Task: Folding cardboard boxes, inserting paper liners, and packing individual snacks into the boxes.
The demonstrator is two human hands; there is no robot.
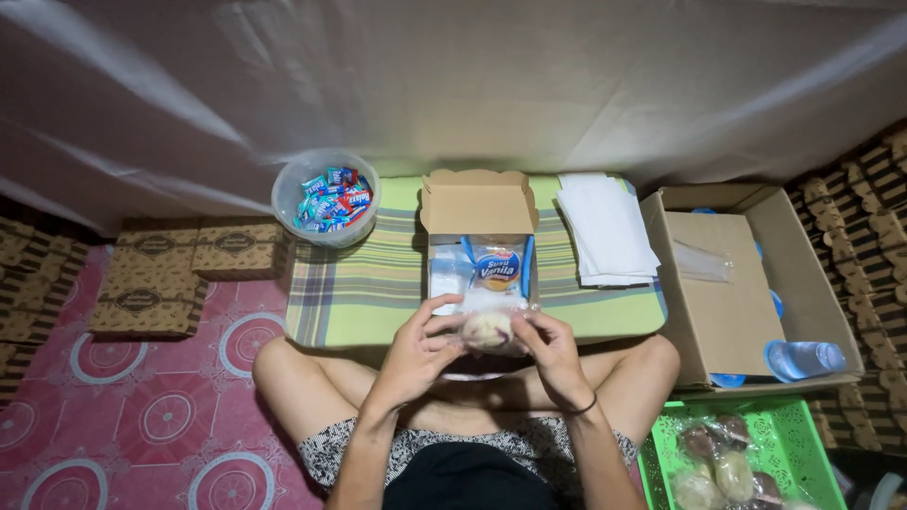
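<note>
My left hand and my right hand together hold a clear plastic-wrapped bun just above my lap. Both sets of fingers pinch the wrapper at its sides. Right beyond the bun stands an open small cardboard box on a striped low table. Inside the box lie a wrapped snack packet and a clear plastic cup. The box lid stands upright at the far side.
A clear bowl of wrapped candies sits at the table's far left, a stack of white paper at its right. Closed patterned boxes lie left. A large carton with water cups and a green basket of wrapped buns stand right.
</note>
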